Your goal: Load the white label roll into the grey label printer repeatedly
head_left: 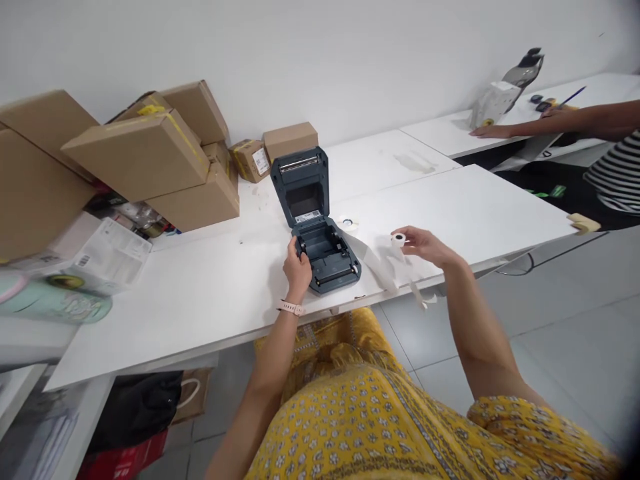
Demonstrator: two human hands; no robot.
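Printer [315,223], centre frame, open: we grip its left edge with our left hand [299,269]. Roll [399,240], right of printer, end towards us: pinched in our right hand [425,247].

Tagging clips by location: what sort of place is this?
Probably a packing or labelling workroom: stacked cardboard boxes, an open printer-like device on a white table, and a small paper roll in the right hand.

The left hand [298,272] holds the open printer [326,248]; at right, the right hand [426,246] holds a white roll [398,243].
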